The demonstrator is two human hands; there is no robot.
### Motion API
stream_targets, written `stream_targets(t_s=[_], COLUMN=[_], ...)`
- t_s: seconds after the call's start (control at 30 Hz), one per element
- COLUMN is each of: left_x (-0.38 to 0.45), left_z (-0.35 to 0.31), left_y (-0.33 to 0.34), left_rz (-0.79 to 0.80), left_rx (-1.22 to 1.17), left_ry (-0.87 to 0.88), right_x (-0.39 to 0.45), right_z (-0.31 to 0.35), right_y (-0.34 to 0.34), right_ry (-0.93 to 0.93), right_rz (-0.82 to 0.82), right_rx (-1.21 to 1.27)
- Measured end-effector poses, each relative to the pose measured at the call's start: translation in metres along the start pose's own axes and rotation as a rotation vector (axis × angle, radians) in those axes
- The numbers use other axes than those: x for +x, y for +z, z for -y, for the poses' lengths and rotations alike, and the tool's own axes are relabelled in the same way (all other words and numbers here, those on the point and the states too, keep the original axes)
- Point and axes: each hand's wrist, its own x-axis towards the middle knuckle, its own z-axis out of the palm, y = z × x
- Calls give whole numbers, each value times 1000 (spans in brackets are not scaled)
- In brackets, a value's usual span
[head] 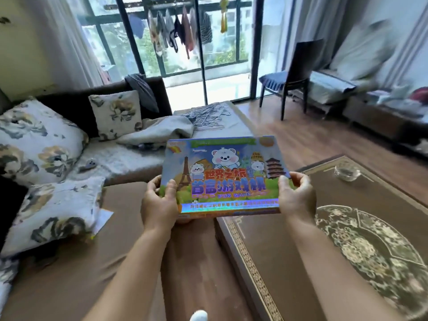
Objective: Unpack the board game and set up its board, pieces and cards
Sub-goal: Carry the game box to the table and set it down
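Game box [222, 174]: closed, lid up with cartoon bears showing, held in the air at the centre of the frame, between the sofa and the coffee table.
Left hand [159, 202]: grips the box's lower left corner, thumb on the lid, fingers curled round the left edge.
Right hand [296, 193]: holds the lower right corner, thumb on top, fingers wrapped round the right side.
Coffee table [289, 239]: lower right of the frame, below the box; a glass ashtray [347, 173] sits at its far end.
Sofa [76, 274]: left, with flowered cushions [37, 142].
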Motion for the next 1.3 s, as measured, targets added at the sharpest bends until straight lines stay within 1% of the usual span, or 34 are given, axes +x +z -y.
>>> stream_targets(t_s=[0.07, 0.13, 0.33, 0.4, 0.53, 0.63, 0.77, 0.93, 1.07, 1.2, 1.3], left_x=[22, 46, 95, 102, 103, 90, 62, 26, -3, -29, -39], left_z=[-2, -7, -22, -28, -25, -12, 20, 85, 142, 193, 236], left_y=[29, 66, 156, 180, 221, 247, 277, 320, 352, 378, 394], left_rz=[79, 199, 499, 580, 722, 787, 894, 1019, 1065, 1086, 1104], left_rx=[-13, -41, -91, -90, -82, -6, 83, 209, 282, 326, 343], left_ry=[9, 45, 130, 170, 191, 228, 259, 247, 229, 259, 281], right_x=[15, 33, 66, 71, 68, 61, 47, 28, 19, 16, 11], right_z=[-8, -14, -23, -28, -48, -75, -118, -188, -256, -325, -373], right_y=[0, -2, -7, -10, -16, -24, -40, -54, -57, -49, -42], right_ry=[28, 66, 143, 168, 236, 305, 448, 593, 695, 714, 727], right_rz=[-87, -212, -455, -528, -646, -707, -744, -785, -806, -834, -844], right_rx=[-26, -46, -143, -162, -164, -173, -211, -260, -271, -179, -194])
